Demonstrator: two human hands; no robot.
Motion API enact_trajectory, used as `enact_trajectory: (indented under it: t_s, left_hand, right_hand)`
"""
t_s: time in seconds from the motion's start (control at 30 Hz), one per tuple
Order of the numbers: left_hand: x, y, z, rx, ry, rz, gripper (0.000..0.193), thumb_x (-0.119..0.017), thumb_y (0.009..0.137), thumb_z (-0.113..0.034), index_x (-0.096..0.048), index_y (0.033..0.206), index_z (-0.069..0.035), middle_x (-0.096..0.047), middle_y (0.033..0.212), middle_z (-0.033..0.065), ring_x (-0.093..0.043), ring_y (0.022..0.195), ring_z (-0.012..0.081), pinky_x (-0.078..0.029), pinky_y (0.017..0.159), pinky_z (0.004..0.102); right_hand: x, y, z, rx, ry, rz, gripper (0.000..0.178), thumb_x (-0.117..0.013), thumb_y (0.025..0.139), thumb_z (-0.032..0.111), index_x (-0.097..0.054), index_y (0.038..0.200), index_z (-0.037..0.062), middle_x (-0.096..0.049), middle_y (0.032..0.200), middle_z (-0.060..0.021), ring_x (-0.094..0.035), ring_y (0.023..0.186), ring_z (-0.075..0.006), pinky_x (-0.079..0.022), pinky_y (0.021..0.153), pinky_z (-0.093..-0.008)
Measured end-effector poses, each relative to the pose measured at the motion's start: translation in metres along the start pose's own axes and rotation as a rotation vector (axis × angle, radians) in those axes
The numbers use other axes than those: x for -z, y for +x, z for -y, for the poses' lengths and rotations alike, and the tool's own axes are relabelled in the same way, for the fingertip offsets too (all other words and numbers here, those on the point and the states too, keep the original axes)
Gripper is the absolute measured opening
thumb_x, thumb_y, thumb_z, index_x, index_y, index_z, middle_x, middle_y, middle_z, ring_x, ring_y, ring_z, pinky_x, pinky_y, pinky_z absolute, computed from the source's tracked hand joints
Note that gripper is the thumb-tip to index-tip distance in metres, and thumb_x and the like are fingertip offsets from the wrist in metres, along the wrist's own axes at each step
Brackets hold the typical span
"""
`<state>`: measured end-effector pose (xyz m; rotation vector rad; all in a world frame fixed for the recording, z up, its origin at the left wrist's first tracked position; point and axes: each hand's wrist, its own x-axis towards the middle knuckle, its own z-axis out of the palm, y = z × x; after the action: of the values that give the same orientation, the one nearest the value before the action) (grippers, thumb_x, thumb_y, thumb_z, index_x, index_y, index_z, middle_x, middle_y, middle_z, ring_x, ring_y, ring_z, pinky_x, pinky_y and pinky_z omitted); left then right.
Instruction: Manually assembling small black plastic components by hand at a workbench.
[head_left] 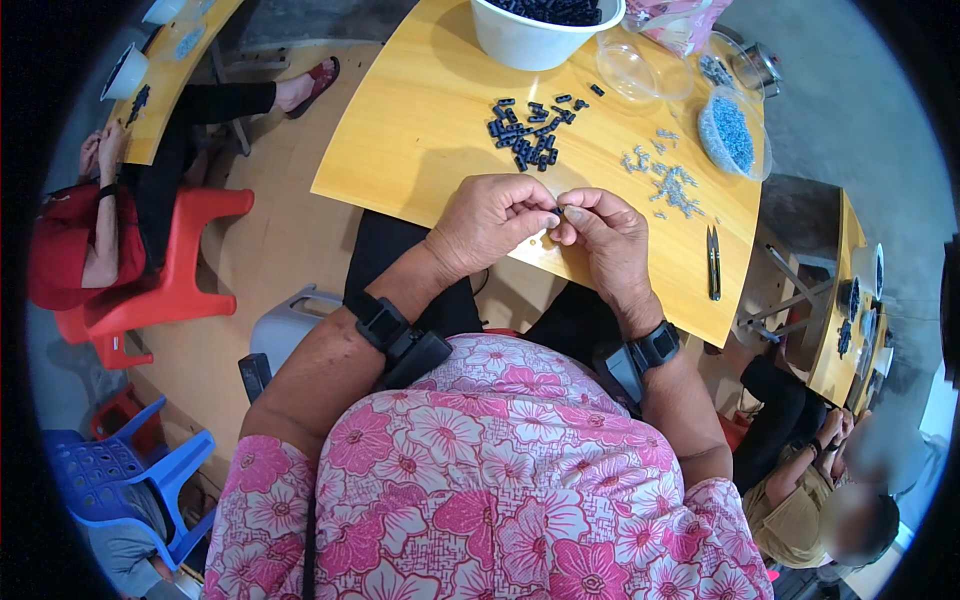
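My left hand (pixel 498 222) and my right hand (pixel 606 236) meet over the near edge of the yellow table (pixel 400 150). Both are closed, their fingertips pinching a small black plastic piece (pixel 559 210) between them. Most of that piece is hidden by thumbs and fingers. Just beyond my hands lies a loose pile of short black plastic pieces (pixel 530 135). Right of it, small clear-grey pieces (pixel 675 188) are scattered on the tabletop. A pair of black thread snips (pixel 713 262) rests near the right edge.
At the far side stand a white tub (pixel 535 45) of black pieces, a clear lid (pixel 628 68) and a bowl of blue bits (pixel 728 135). A red stool (pixel 170 265) and a blue chair (pixel 140 480) are on the left. Other people sit at tables on both sides.
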<state>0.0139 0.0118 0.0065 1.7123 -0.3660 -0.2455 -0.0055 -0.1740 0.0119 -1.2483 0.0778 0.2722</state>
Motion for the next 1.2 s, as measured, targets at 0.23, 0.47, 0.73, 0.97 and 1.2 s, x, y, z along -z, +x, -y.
enact_trajectory:
  t_s: [0.23, 0.47, 0.73, 0.97, 1.2]
  left_hand:
    - [-0.001, 0.000, 0.000, 0.002, -0.002, -0.010, 0.008, -0.068, 0.087, -0.003, -0.067, 0.093, 0.002, -0.068, 0.080, 0.0019, -0.061, 0.073, 0.0043, -0.051, 0.066, 0.0208]
    - [-0.001, 0.000, -0.001, 0.021, -0.060, -0.001, 0.007, -0.067, 0.087, -0.003, -0.067, 0.092, 0.002, -0.068, 0.079, 0.0022, -0.062, 0.073, 0.0047, -0.051, 0.067, 0.0211]
    - [0.002, 0.000, -0.003, 0.037, -0.014, -0.002, 0.008, -0.068, 0.086, -0.002, -0.066, 0.092, 0.003, -0.068, 0.079, 0.0029, -0.062, 0.074, 0.0053, -0.052, 0.067, 0.0220]
    - [0.005, 0.002, 0.001, 0.072, -0.102, -0.004, 0.008, -0.066, 0.089, -0.004, -0.067, 0.093, 0.003, -0.067, 0.078, 0.0023, -0.062, 0.073, 0.0057, -0.051, 0.066, 0.0217]
    - [0.005, 0.002, 0.002, 0.096, -0.233, -0.027, 0.009, -0.065, 0.090, -0.005, -0.067, 0.095, 0.003, -0.067, 0.082, 0.0018, -0.062, 0.075, 0.0058, -0.052, 0.069, 0.0211]
  right_hand:
    - [-0.004, -0.001, 0.002, 0.001, -0.029, -0.030, 0.011, -0.057, 0.093, -0.003, -0.066, 0.100, -0.0042, -0.064, 0.075, -0.0064, -0.061, 0.071, -0.0140, -0.052, 0.071, -0.0281]
    - [-0.006, -0.001, -0.003, 0.026, -0.019, -0.051, 0.010, -0.058, 0.093, -0.003, -0.066, 0.099, -0.0037, -0.065, 0.076, -0.0066, -0.061, 0.070, -0.0137, -0.052, 0.070, -0.0276]
    - [-0.015, -0.004, -0.007, 0.132, -0.188, -0.126, 0.008, -0.060, 0.092, -0.003, -0.066, 0.096, -0.0037, -0.066, 0.079, -0.0062, -0.062, 0.070, -0.0116, -0.053, 0.069, -0.0260]
    - [-0.018, -0.009, -0.011, 0.350, -0.472, -0.112, 0.015, -0.059, 0.091, -0.005, -0.067, 0.104, -0.0031, -0.063, 0.092, -0.0063, -0.065, 0.075, -0.0132, -0.053, 0.072, -0.0256]
    - [-0.023, -0.011, -0.019, 0.280, -0.212, -0.132, 0.028, -0.060, 0.088, -0.011, -0.064, 0.114, -0.0018, -0.062, 0.094, -0.0056, -0.065, 0.080, -0.0124, -0.054, 0.075, -0.0245]
